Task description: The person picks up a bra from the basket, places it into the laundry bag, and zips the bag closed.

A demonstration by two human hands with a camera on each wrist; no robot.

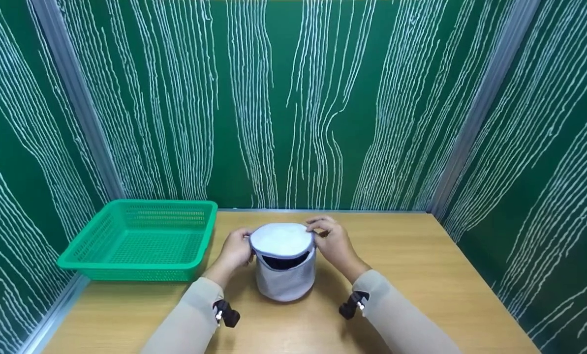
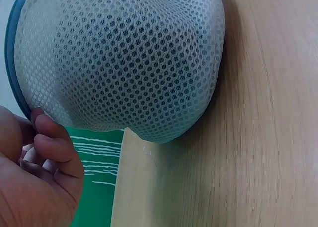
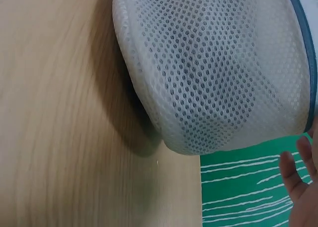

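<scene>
A round white mesh laundry bag (image 1: 286,286) stands upright on the table in the head view. Its pale flat lid (image 1: 281,239) has blue-grey edging and gapes at the front. Through that gap the inside (image 1: 285,262) looks dark; what lies within cannot be told. At the lid's left edge, my left hand (image 1: 236,250) pinches the rim between thumb and curled fingers. My right hand (image 1: 334,242) pinches the rim on the opposite side. Honeycomb mesh (image 2: 129,58) fills much of the left wrist view. In the right wrist view, only part of the right hand (image 3: 304,187) shows.
A green plastic basket (image 1: 195,268) with perforated sides sits at the table's left. The wooden table (image 1: 401,275) meets green walls (image 1: 293,123) with wavy white lines at its back and sides. Grey metal posts (image 1: 480,113) stand at the back corners.
</scene>
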